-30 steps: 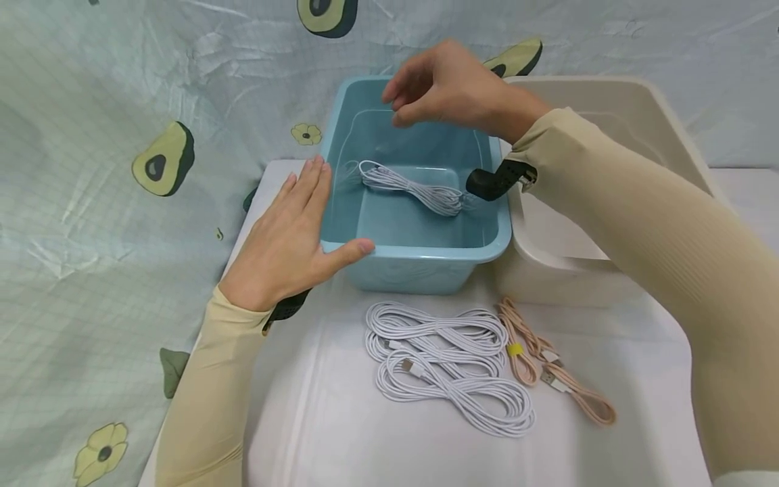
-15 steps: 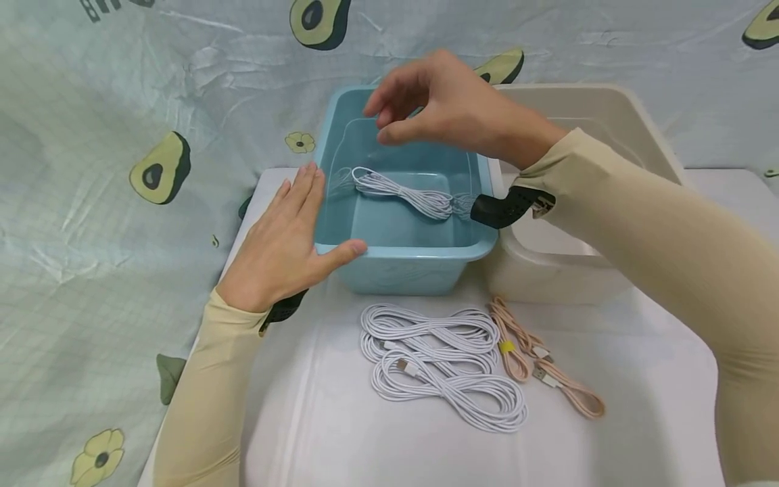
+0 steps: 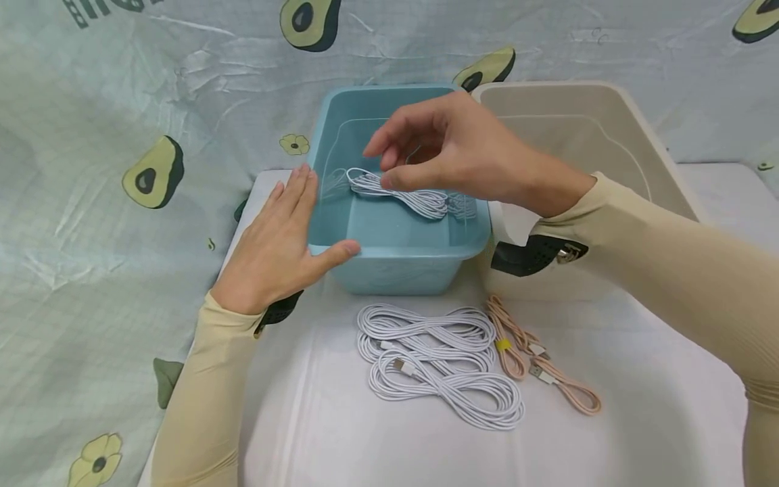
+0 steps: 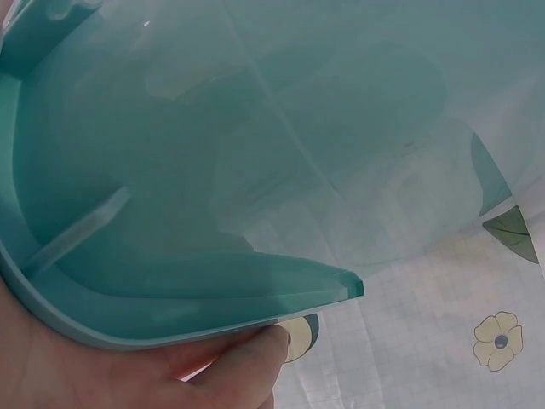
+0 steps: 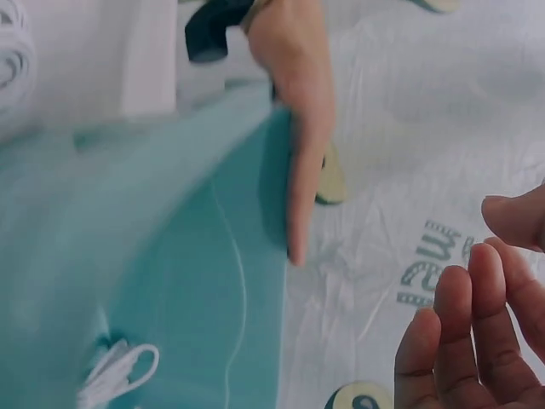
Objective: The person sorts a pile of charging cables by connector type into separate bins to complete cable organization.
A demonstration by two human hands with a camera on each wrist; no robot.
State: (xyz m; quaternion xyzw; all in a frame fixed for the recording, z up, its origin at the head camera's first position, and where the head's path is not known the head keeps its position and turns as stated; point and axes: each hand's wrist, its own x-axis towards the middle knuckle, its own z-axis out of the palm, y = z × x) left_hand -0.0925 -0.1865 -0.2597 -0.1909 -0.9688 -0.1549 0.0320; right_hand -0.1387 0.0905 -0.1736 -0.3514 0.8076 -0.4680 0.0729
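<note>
Fingers straight, my left hand (image 3: 272,243) rests against the left rim of a blue plastic tub (image 3: 402,251); the left wrist view catches its fingers under the tub's rim (image 4: 128,343). Inside the tub lies a bundled white cable (image 3: 420,201), partly behind my right thumb in the head view. My right hand (image 3: 453,149) hovers over the tub with loosely bent fingers. Its thumb and fingertips stand apart in the right wrist view, with nothing between them. On the table in front are coiled white cables (image 3: 475,399) with a USB plug showing.
A beige tub (image 3: 660,162) stands right of the blue one, partly behind my right forearm. Thin tan cables (image 3: 578,392), one with a yellow tie (image 3: 502,344), lie beside the white coils on the white table (image 3: 365,446). An avocado-print sheet (image 3: 201,81) hangs behind and left.
My right hand has come lower and nearer, now overlapping the bundled cable in the tub. My left hand stays at the rim. The head view has shifted slightly.
</note>
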